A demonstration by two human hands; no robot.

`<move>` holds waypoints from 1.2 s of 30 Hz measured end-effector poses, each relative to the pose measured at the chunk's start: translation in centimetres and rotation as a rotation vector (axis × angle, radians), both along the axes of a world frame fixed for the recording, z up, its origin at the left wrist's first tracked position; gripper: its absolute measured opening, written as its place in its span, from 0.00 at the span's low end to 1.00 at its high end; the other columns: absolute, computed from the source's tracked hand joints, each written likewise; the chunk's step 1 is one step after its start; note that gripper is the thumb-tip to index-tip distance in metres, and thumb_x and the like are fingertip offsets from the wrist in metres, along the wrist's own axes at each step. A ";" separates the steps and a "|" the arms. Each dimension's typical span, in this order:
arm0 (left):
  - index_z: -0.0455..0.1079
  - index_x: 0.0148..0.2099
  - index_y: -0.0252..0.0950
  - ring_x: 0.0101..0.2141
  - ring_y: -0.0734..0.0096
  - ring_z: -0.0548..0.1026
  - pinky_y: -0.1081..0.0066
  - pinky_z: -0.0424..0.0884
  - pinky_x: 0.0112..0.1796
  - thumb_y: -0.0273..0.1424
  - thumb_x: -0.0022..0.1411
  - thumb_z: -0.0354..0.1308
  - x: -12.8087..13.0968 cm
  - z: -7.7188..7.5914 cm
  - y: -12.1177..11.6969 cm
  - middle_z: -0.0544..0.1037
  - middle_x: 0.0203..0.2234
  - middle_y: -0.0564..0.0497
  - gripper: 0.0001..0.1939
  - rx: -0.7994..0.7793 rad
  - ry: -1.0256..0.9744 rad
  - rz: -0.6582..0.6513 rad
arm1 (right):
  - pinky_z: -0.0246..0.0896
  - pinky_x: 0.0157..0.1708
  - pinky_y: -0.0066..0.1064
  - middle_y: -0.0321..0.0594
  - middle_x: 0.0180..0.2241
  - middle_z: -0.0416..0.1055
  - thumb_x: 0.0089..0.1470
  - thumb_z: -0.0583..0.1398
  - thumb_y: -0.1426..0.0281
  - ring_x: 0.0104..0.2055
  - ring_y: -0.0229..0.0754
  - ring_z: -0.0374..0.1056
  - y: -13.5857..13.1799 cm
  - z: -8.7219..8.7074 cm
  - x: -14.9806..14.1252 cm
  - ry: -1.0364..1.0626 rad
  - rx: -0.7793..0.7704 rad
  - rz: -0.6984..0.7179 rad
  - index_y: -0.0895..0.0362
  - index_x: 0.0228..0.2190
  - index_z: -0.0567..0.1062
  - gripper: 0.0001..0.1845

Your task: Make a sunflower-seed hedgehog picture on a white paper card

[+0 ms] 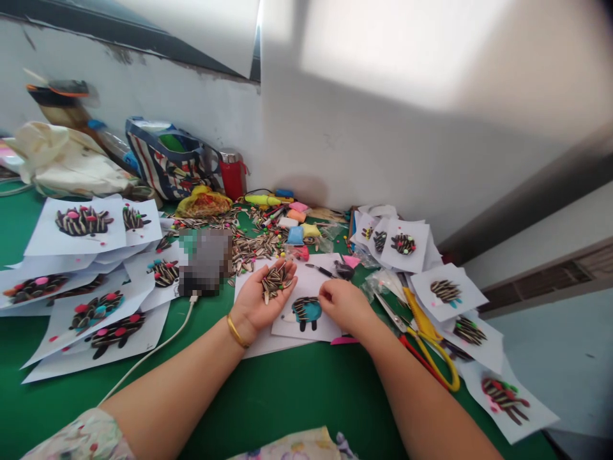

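Observation:
My left hand is palm up, its fingers cupped around a small heap of striped sunflower seeds. Just to its right lies a white sheet with a hedgehog figure made of blue clay, dark feet and rows of seeds on its back. At the figure's right edge is my right hand, fingers pinched together; whatever is between the fingertips is hidden. A black pen lies beyond my right hand on the paper.
Loose seeds and coloured clay packs spread behind the sheet. Finished seed pictures pile up left, others right. Yellow-handled scissors lie right. A white cable crosses the green table. A red flask stands behind.

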State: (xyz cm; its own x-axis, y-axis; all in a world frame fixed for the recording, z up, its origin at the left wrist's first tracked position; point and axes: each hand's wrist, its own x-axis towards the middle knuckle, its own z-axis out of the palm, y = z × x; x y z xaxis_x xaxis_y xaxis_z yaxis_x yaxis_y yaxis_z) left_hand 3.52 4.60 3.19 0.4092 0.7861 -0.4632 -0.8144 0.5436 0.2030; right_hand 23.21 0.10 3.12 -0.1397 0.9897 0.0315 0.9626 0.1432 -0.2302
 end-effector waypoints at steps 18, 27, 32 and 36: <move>0.72 0.43 0.30 0.45 0.59 0.78 0.58 0.75 0.46 0.29 0.69 0.45 -0.1 -0.4 0.2 0.80 0.40 0.39 0.15 -0.001 -0.016 -0.021 | 0.56 0.37 0.29 0.38 0.34 0.76 0.52 0.58 0.74 0.37 0.41 0.70 -0.8 0.8 0.2 0.023 0.017 0.078 0.53 0.40 0.77 0.13; 0.73 0.44 0.30 0.45 0.59 0.79 0.57 0.74 0.46 0.28 0.68 0.45 -0.1 -0.6 0.1 0.80 0.40 0.40 0.14 -0.003 -0.039 -0.024 | 0.56 0.37 0.28 0.39 0.33 0.76 0.54 0.57 0.75 0.38 0.40 0.70 -0.4 0.3 -0.2 0.014 -0.030 0.096 0.54 0.33 0.78 0.09; 0.73 0.44 0.30 0.45 0.60 0.78 0.57 0.74 0.47 0.28 0.68 0.46 -0.2 -0.7 0.2 0.80 0.40 0.40 0.14 0.002 -0.036 -0.023 | 0.57 0.37 0.28 0.39 0.33 0.76 0.52 0.58 0.76 0.38 0.41 0.70 -0.4 0.4 -0.4 0.000 -0.033 0.108 0.55 0.32 0.79 0.09; 0.72 0.43 0.31 0.45 0.60 0.78 0.58 0.74 0.46 0.28 0.68 0.45 -0.1 -0.6 0.1 0.80 0.41 0.39 0.14 -0.005 -0.036 -0.024 | 0.58 0.38 0.28 0.40 0.33 0.77 0.53 0.58 0.76 0.38 0.41 0.70 -0.4 0.5 -0.6 -0.004 -0.046 0.099 0.55 0.33 0.79 0.10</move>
